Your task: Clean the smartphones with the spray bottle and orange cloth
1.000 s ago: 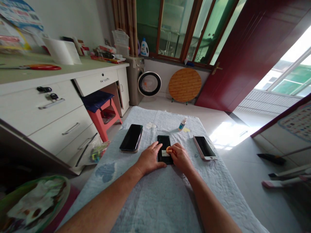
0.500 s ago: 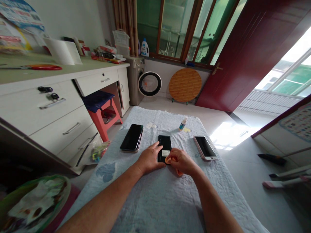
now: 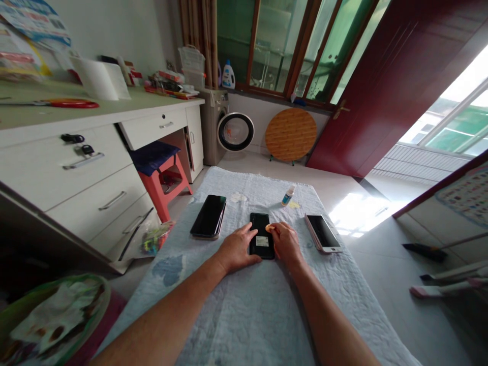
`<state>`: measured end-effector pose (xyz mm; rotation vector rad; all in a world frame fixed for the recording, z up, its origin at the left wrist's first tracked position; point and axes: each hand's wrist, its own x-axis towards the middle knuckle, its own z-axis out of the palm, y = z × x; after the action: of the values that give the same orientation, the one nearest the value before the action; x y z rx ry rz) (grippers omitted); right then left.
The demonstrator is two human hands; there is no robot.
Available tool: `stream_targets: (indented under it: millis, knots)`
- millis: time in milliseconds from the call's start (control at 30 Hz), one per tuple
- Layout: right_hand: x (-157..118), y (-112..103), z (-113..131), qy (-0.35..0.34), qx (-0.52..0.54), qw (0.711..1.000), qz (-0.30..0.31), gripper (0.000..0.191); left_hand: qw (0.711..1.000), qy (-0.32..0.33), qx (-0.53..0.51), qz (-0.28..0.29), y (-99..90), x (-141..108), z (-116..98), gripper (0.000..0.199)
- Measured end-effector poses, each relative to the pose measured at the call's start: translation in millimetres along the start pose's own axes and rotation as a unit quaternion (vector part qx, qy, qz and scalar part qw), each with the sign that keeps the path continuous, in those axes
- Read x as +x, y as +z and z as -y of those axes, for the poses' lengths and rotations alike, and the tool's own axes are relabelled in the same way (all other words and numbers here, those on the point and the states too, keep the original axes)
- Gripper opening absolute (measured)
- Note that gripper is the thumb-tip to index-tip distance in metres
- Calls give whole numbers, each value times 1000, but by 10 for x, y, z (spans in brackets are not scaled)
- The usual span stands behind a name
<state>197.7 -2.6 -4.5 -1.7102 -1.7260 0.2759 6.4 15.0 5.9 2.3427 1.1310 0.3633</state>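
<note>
A black phone point(image 3: 260, 221) lies on the light blue quilted cloth point(image 3: 244, 315), a white label on its upper face. Spread along its left edge, my left hand point(image 3: 237, 248) steadies it with fingers apart. My right hand point(image 3: 286, 243) is closed on an orange cloth point(image 3: 270, 228), mostly hidden in the fingers, and presses it against the phone's right edge above the label. Off to the left rests a larger dark phone point(image 3: 209, 216), on top of something thin. A white-framed phone point(image 3: 322, 233) lies to the right. Beyond stands a small spray bottle point(image 3: 288, 195).
A desk with drawers point(image 3: 84, 162) runs along the left, with a red stool point(image 3: 162, 175) beside it. A waste bin point(image 3: 104, 310) stands at lower left. Behind are a washing machine with its door point(image 3: 235, 132) open and a round wooden tabletop point(image 3: 291, 134).
My right hand has moved up along the phone's right side with the orange cloth, from below the label to above it. My left hand stays at the phone's left edge.
</note>
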Motion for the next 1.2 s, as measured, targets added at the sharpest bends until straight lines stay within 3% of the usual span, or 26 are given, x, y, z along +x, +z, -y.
stream_targets:
  millis: [133,333,633,867,1200]
  knots:
    - [35,-7,-23,22,-11,1000,6,25,1000,5,0,0,17,8,24,83]
    - [15,-146,81,41,-49,995,76,27,1000,4,4,0,17,3,15,83]
    - [-260,-411,357,31,-110,977,182,27,1000,3,4,-17,44,-10,18,80]
    - [-305,-388,353,46,-74,985,149,23,1000,-1,-2,-9,25,-4,8,79]
    - [118,-124,194,88,-83,990,79,22,1000,2,-6,-1,10,-8,14,80]
